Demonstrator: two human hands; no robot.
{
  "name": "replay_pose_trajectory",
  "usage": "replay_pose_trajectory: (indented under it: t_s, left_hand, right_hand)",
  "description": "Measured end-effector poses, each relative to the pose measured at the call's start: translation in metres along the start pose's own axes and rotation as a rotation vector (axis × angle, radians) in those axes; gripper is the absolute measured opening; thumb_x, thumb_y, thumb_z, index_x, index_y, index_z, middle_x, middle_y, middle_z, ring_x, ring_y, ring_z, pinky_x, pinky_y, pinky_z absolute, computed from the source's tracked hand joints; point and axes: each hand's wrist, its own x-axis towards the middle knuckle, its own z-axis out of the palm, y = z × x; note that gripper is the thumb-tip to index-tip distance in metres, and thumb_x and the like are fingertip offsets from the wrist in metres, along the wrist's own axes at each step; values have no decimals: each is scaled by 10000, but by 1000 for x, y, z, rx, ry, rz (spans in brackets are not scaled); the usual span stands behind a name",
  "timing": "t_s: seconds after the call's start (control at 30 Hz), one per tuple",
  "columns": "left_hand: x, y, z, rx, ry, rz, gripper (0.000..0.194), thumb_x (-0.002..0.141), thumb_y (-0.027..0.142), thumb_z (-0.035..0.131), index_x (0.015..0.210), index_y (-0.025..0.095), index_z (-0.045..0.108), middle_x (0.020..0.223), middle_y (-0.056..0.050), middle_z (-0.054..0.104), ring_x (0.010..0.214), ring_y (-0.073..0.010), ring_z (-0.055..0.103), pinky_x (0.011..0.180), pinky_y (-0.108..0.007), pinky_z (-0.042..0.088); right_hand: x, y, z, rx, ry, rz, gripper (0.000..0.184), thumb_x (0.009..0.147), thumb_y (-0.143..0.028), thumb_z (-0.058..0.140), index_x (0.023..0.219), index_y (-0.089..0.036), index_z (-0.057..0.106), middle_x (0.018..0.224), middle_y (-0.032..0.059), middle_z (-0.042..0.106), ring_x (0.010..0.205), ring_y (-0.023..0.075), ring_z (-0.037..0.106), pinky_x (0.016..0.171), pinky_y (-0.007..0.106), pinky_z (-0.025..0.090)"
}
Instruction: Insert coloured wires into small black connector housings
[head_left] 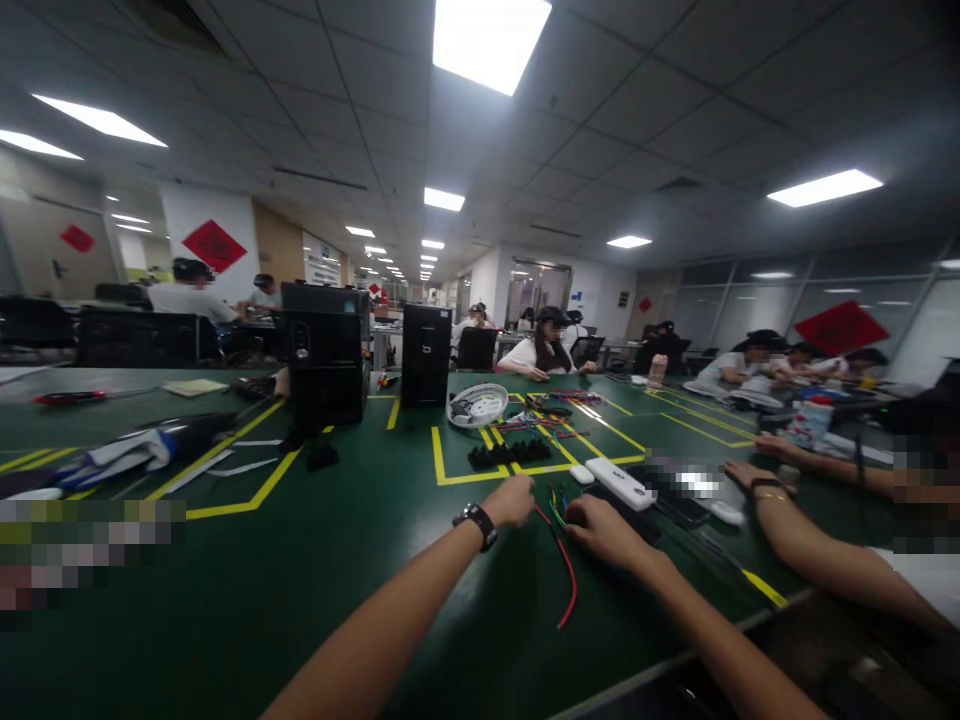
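My left hand (514, 502), with a dark watch on the wrist, is closed in a pinch over the green table (450, 600). Its fingertips meet the upper end of a red wire (574, 580), which curves down toward me across the tabletop. My right hand (606, 528) lies to the right, fingers curled down and partly hidden; what they hold, if anything, does not show. Several short green, yellow and blue wires (556, 507) lie between the two hands, close to the right fingertips.
Ahead are black connector pieces (510, 455), a white basket (477, 405), bundled wires (574, 400) and black boxes (425, 355). A white power bank (621, 483) and a phone (681, 500) lie beyond my right hand. A co-worker's arms (787, 525) rest at the right.
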Motion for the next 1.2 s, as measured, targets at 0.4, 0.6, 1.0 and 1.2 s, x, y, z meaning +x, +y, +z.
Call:
replay_pose_trajectory:
  t_s: [0.4,0.6,1.0,1.2]
  left_hand:
    - [49,-60,-90,601,462,-42,640,682,432,665,1212,139,458,1250,-161,493,1206,-314,401,990,-376,315]
    - [65,-81,-88,541,444,-28,405,652,379,697,949,159,531,1028,-123,590,1055,-298,498,901,-375,372]
    - [-96,-62,-107,-616,388,127,638,600,106,717,1059,259,303,1077,-55,567,814,-165,648,764,-351,514]
    - [-162,-77,-137,-632,582,180,717,597,130,748,1171,270,343,1146,-74,557,918,-168,634,882,-366,485]
  right_hand:
    - [27,-51,25,-319,172,30,234,867,-327,530,1013,-173,630,1022,121,595,944,247,564,766,313,426]
    - [59,-55,43,-386,83,8,159,879,-226,496,913,-166,639,986,139,628,948,277,569,759,356,411]
    - [85,-158,32,949,207,-157,240,884,-374,400,871,-179,540,626,-24,538,520,122,498,506,222,381]
    - [77,-233,87,624,106,-310,290,867,-310,454,699,-164,640,588,2,588,551,131,512,519,227,315]
